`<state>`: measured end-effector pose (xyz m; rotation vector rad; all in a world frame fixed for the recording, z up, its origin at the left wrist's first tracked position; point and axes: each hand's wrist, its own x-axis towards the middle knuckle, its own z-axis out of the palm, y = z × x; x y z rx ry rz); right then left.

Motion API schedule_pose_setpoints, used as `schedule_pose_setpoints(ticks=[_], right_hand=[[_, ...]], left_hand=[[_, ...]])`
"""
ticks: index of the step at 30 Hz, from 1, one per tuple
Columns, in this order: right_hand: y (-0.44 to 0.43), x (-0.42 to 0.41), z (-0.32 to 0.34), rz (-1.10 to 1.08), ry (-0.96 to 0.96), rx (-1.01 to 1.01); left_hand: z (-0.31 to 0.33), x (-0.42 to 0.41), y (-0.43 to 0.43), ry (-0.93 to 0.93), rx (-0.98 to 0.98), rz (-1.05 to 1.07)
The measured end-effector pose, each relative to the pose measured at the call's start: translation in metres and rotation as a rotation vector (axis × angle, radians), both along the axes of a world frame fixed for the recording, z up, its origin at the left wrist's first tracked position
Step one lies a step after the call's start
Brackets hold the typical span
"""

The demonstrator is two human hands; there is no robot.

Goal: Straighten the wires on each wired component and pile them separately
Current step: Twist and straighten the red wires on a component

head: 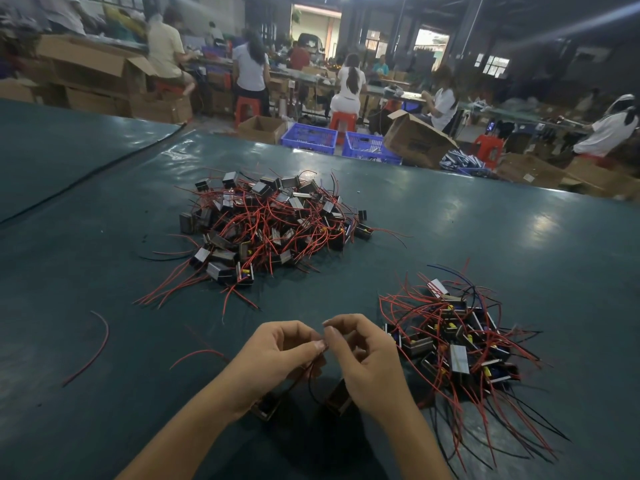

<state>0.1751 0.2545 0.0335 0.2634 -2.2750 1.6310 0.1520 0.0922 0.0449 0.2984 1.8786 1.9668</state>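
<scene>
Left hand: was seen near the table's near edge, fingers curled and pinched on the wires where thumb met forefinger.
Right hand: was held just beside the left, fingertips touching it, and was likewise pinched on the wire ends.
Components: two small dark blocks were seen below the hands, one under each wrist; whether they hung or rested on the table could not be told.
Wires to grip: the thin red and black leads ran up from the blocks into the pinch, so the blocks lay below and nearer than the fingertips.
Handling: the leads were judged light, soft and springy, likely to hold a bend; the blocks, small but dense for their size. The leads were best taken near the block and drawn through the fingers toward the tips; a hard pull at the joint was judged a risk.
Right pile: was seen toward the right edge, just beside the right hand, its wires splayed.
Loose wire: a red offcut lay apart on the left.
Far pile: the larger tangled heap lay at the table's middle, well apart from the hands.
</scene>
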Motion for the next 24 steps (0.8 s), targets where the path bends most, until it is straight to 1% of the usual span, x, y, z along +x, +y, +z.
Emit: schedule_pose_setpoints(ticks=[3,5,8,10,14,16,20,24], right_hand=[[0.003,0.002,0.002,0.059,-0.028,-0.037],[0.003,0.004,0.003,0.059,0.008,-0.070],[0.003,0.005,0.006,0.041,0.137,-0.010],[0.001,0.008,0.007,0.055,0.183,0.034],[-0.003,0.011,0.005,0.076,0.188,0.075],[-0.001,0.009,0.002,0.041,0.187,0.097],[0.004,0.005,-0.001,-0.050,0.215,0.233],[0.008,0.003,-0.001,-0.064,0.211,0.257]], left_hand=[[0.000,0.000,0.000,-0.011,0.011,-0.017],[0.000,0.000,0.002,-0.028,0.036,0.012],[-0.001,0.000,0.004,-0.037,0.042,0.076],[-0.002,-0.001,0.004,-0.044,0.039,0.103],[-0.006,-0.001,0.005,-0.037,0.067,0.120],[-0.006,0.000,0.007,-0.025,0.090,0.107],[-0.006,0.002,0.008,0.002,0.046,0.057],[-0.004,0.002,0.008,0.010,0.037,0.065]])
